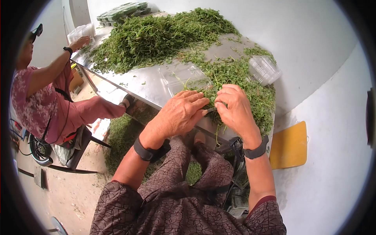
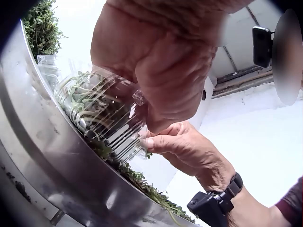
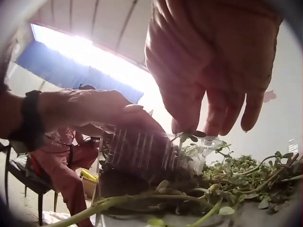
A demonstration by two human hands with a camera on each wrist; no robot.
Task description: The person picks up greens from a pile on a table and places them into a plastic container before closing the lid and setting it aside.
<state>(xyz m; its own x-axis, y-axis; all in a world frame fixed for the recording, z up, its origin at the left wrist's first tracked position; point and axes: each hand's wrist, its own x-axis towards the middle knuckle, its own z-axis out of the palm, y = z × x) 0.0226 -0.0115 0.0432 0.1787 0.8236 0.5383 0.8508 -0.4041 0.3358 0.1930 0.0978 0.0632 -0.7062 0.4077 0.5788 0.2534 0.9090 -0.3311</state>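
A clear plastic clamshell box packed with leafy green sprigs rests at the table's near edge. My left hand grips the near side of the box, its fingers reaching over the top. From the other side my right hand pinches the rim, thumb right at the edge. A small sprig pokes out beneath the right fingertips in the right wrist view. The box's ribbed wall shows under the left hand there. In the head view, clear plastic spreads beyond the left hand, and the hands hide much of the box.
A large heap of greens covers the back of the metal table. Stacked clear boxes stand at right; filled packs lie at the back. Another person sits at left. A yellow board leans by the wall.
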